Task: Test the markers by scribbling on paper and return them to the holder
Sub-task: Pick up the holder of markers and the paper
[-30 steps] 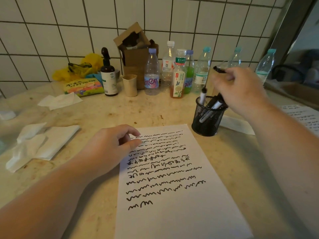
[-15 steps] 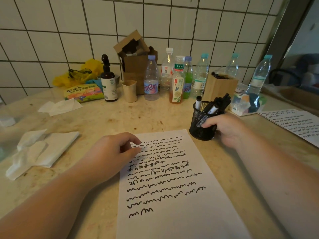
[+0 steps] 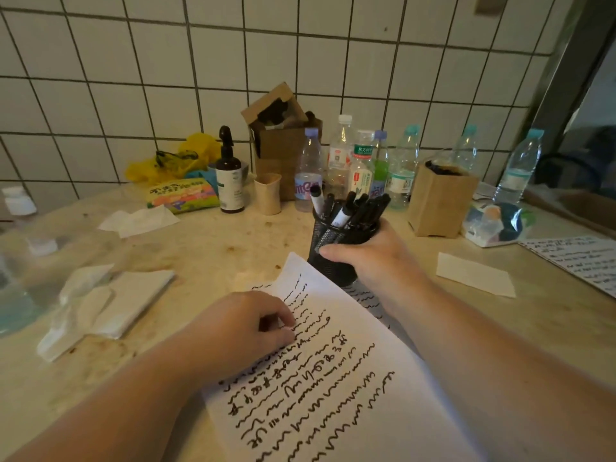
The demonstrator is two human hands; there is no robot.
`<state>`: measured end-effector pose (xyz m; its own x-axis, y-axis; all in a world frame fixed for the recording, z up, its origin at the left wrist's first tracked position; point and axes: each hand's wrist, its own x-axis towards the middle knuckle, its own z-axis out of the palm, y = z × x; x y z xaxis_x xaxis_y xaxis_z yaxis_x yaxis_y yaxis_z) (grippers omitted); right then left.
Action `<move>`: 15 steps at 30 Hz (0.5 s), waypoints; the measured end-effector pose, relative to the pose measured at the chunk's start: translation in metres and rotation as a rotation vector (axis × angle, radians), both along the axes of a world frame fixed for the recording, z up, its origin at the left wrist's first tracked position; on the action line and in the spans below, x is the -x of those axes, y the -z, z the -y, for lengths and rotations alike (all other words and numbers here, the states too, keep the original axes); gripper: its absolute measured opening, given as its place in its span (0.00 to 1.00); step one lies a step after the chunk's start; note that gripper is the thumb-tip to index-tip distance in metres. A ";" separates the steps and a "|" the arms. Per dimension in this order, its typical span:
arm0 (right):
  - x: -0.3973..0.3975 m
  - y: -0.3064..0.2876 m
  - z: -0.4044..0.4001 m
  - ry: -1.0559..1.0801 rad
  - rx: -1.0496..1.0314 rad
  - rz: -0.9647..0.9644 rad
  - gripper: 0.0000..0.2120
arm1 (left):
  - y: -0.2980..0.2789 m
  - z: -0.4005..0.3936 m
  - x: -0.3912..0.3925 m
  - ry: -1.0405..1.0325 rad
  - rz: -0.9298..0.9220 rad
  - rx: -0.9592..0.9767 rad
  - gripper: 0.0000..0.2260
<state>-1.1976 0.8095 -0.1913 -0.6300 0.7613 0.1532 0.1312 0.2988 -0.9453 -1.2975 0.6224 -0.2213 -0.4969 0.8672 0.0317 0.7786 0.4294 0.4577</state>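
Gripping the black mesh holder (image 3: 336,251) with my right hand (image 3: 373,258), fingers curled round its side; it stands at the far edge of the paper (image 3: 333,378), markers (image 3: 350,208) bunched upright inside. My left hand (image 3: 246,331) rests on the paper's left edge, fingertips curled and pressing the scribbled sheet. The sheet's far corner is lifted off the counter (image 3: 216,248). Crumpled tissues (image 3: 100,305) lie to the left.
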 end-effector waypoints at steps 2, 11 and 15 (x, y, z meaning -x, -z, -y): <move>0.007 0.005 0.006 0.010 -0.018 0.066 0.29 | 0.000 0.000 0.001 0.010 -0.013 -0.004 0.07; 0.017 0.026 0.020 0.046 -0.078 0.149 0.38 | 0.000 0.002 0.006 0.022 -0.067 0.003 0.07; 0.008 0.025 0.018 0.015 -0.102 0.267 0.38 | -0.002 0.003 0.005 0.010 -0.070 0.001 0.07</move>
